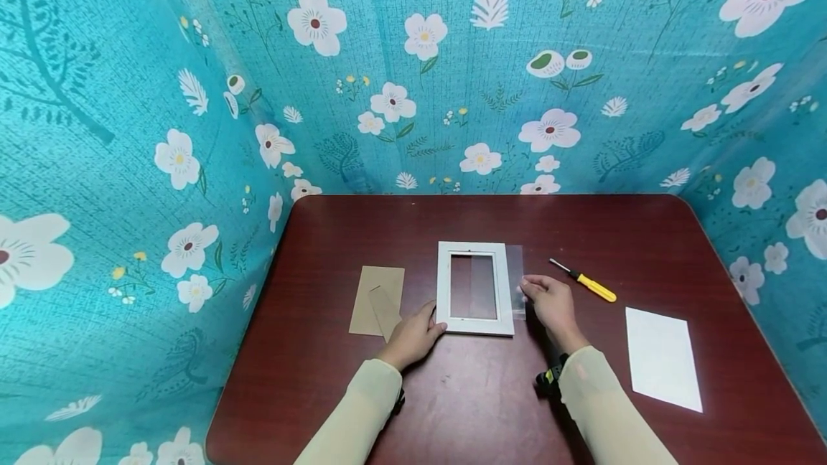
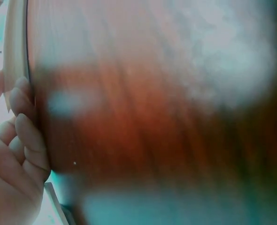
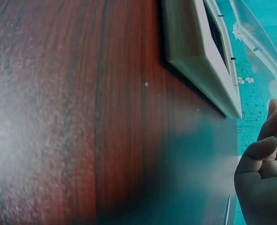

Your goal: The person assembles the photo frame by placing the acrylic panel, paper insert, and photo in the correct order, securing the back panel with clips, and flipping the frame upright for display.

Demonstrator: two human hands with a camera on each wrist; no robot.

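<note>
White picture frame: we see it [image 1: 474, 326] lying on the dark red wood-grain table [image 1: 481, 400], near the middle, between the two hands; small dark tabs show along the inner edge of its opening.
Left hand: it [image 1: 416, 336] grips the frame at the lower left corner, the thumb over the border and the other fingers curled at the outer side.
Right hand: it [image 1: 550, 301] pinches the clear sheet by its right edge, thumb and fingers together on it.
Clear sheet: we find it [image 1: 515, 271] overlapping the frame's right side, its left edge visible across the opening and its right part sticking out past the border.
Brown backing board: it [image 1: 390, 278] lies left of the frame, its easel leg [image 1: 385, 311] slanting towards the left hand.
Screwdriver: yellow-handled [image 1: 594, 287], it rests beyond the right hand, with its shaft pointing up and left.
White rectangular sheet: we see it [image 1: 662, 359] flat near the table's right side.
Curtain: blue floral cloth [image 1: 426, 99] hangs behind the table.
</note>
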